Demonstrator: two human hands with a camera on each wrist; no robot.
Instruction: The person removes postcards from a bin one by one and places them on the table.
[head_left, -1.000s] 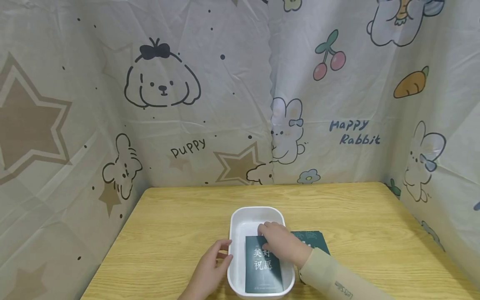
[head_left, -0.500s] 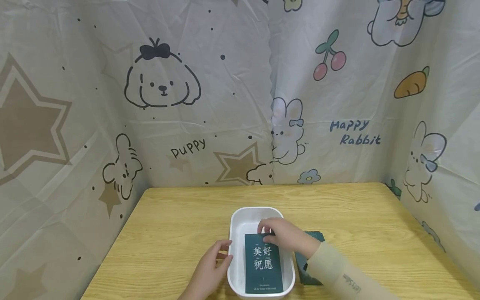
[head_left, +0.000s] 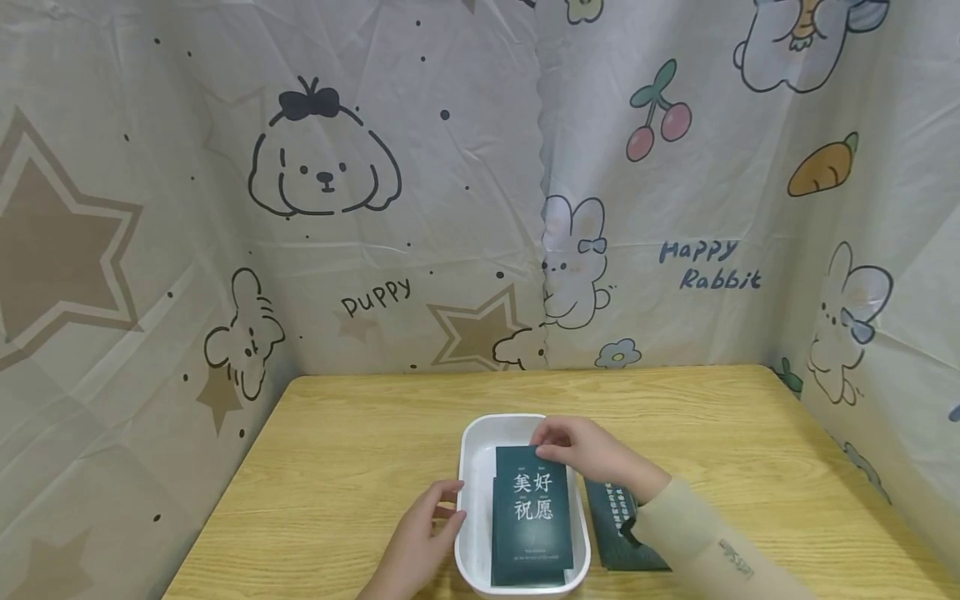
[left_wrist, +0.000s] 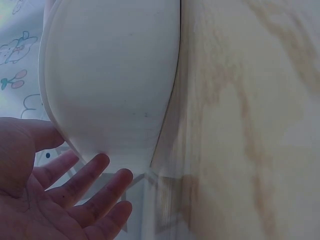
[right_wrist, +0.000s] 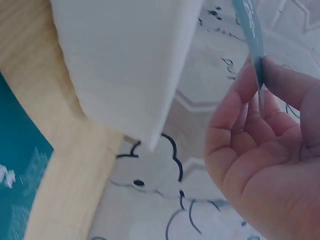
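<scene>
My right hand (head_left: 588,454) pinches the top edge of a dark green card (head_left: 534,533) with white Chinese characters. The right wrist view shows this card (right_wrist: 252,32) edge-on between thumb and finger, raised above the tray rim. Below it another dark green card (head_left: 528,577) lies in the white tray (head_left: 463,546), mostly covered by the held one. On the tray's left side, my left hand (head_left: 416,537) rests its thumb and fingertips at the wall. Those fingers (left_wrist: 82,180) are loosely spread against the white side in the left wrist view.
Right of the tray, more dark green cards (head_left: 617,537) lie on the wooden table (head_left: 360,450), partly hidden under the right sleeve (head_left: 682,529). A patterned curtain (head_left: 420,250) encloses the table at the back and both sides.
The right hand has lifted a card from inside the tray, moving it up and slightly right, so a card beneath now shows. The left hand stays where it was.
</scene>
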